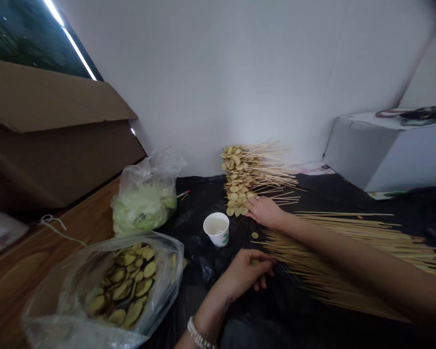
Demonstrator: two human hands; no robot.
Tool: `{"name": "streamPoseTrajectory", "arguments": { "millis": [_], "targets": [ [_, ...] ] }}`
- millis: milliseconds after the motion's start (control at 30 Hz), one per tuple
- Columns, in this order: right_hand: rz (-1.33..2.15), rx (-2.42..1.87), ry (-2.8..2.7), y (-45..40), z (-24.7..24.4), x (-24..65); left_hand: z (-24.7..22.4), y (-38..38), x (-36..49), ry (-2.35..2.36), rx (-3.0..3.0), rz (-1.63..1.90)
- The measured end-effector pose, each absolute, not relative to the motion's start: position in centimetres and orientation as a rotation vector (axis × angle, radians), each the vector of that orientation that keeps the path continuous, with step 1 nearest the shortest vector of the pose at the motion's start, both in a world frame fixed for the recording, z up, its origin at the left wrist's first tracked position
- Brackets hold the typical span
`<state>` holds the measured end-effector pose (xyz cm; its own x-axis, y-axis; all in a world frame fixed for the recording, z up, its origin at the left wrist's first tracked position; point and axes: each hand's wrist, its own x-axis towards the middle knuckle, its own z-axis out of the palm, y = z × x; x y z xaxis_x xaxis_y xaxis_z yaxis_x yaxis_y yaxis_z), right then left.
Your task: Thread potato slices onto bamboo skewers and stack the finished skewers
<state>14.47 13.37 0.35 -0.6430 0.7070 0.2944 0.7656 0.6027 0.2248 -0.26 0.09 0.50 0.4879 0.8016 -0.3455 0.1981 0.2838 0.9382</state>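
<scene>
Head view: right hand (265, 212), fingers slightly apart, rests against skewered potato slices (235, 179). Left hand (245, 274), fingers curled together, holds a small slice (254, 262) beside loose bamboo skewers (334, 271).

One left hand (245, 272), one right hand (264, 212), one paper cup (216, 229), one loose slice (254, 235). One bag of slices (57, 303), one bag of greens (145, 213), one threaded skewer pile (254, 172), one bare skewer pile (334, 261).

Matt wooden skewers (319, 286) lie on glossy black plastic sheeting (192, 242).
</scene>
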Motion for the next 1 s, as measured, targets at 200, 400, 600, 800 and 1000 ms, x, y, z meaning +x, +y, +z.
{"name": "streamPoseTrajectory", "arguments": {
  "millis": [200,400,600,800,1000],
  "targets": [
    [-0.496,-1.247,-2.624,13.3,0.6,15.1,0.6,0.0,-0.3,1.015,1.252,0.522],
    [-0.494,-1.234,-2.609,13.4,0.4,15.1,0.4,0.1,-0.2,1.014,1.244,0.525],
    [-0.502,-1.222,-2.61,12.9,0.7,15.8,0.4,0.1,-0.3,1.018,1.236,0.523],
    [-0.601,-1.214,-2.568,10.9,2.4,18.2,0.4,0.1,-0.3,1.009,1.273,0.528],
    [-0.648,-1.358,-2.459,8.3,4.3,21.4,-0.1,0.3,-0.5,1.005,1.288,0.538]
  ]
}}
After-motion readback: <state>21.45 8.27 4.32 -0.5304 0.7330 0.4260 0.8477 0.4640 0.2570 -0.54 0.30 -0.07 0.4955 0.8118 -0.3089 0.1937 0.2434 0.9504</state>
